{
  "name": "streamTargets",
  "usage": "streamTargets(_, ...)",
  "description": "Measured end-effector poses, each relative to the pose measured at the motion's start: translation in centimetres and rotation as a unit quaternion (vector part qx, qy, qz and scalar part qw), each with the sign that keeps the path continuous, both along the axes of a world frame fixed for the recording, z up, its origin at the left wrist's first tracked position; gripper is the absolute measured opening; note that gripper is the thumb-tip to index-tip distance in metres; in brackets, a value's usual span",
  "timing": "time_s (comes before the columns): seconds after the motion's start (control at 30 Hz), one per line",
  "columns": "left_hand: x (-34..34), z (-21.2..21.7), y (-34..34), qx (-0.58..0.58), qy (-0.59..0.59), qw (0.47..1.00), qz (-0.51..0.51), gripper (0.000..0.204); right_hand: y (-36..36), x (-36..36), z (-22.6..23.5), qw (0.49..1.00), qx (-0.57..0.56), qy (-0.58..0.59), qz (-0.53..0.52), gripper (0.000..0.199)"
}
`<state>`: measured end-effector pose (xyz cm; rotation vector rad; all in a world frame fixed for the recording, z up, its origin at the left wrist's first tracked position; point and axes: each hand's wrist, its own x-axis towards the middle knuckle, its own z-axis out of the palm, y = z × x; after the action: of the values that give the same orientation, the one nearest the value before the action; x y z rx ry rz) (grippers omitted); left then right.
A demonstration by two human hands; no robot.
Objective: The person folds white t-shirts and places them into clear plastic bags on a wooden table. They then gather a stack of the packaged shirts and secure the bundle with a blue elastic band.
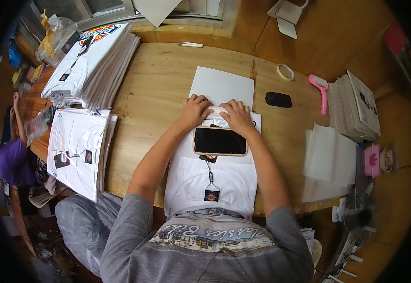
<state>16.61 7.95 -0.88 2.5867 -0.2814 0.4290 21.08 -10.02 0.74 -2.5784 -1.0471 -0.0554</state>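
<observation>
A white T-shirt [177,188] lies partly folded on the table in front of me, with a cord and a dark hang tag [211,195] near its neckline. My left hand [196,112] and my right hand [236,118] grip the rolled fabric at its far end, fingers curled and thumbs toward each other. Just below my hands a phone [220,141] with a dark screen rests on the shirt, partly covering another dark tag. A white sheet of card or paper [224,84] lies beyond my fingertips, its near part hidden.
To the left are stacks of folded white shirts, one tall [106,70] and one lower [80,134]. A black object [278,99], tape roll [285,72], pink lint roller [320,92], packaged stack [354,108] and translucent sheets [330,155] lie right. Another person in purple [16,162] is at far left.
</observation>
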Motion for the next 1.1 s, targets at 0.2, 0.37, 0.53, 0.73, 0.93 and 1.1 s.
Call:
streamTargets(0.2,1.8,2.5,4.9,-0.018,0.279,0.959,-0.049,0.041,-4.3,3.1,2.3,0.968,0.025,0.249,-0.019,0.035)
streamTargets(0.37,0.7,4.1,8.5,-0.383,0.384,0.806,-0.236,0.042,-11.2,4.8,0.8,0.730,0.296,0.616,0.024,0.044)
streamTargets(0.53,-4.8,-3.6,10.3,-0.642,0.477,0.567,-0.198,0.050,-12.7,0.8,-4.1,0.517,0.461,0.717,0.075,0.066)
streamTargets(0.73,-8.2,0.1,7.6,-0.641,0.499,0.564,-0.148,0.047,-13.4,-5.1,-3.4,0.503,0.434,0.747,0.028,0.069)
streamTargets(0.93,-12.4,0.9,4.9,-0.588,0.483,0.646,0.058,0.031,-13.5,-9.6,-1.6,0.537,0.446,0.698,-0.161,0.037)
streamTargets(1.1,-17.8,2.4,3.5,-0.349,0.271,0.880,0.174,0.018,-14.2,-14.8,-0.6,0.815,0.333,0.372,-0.294,0.026)
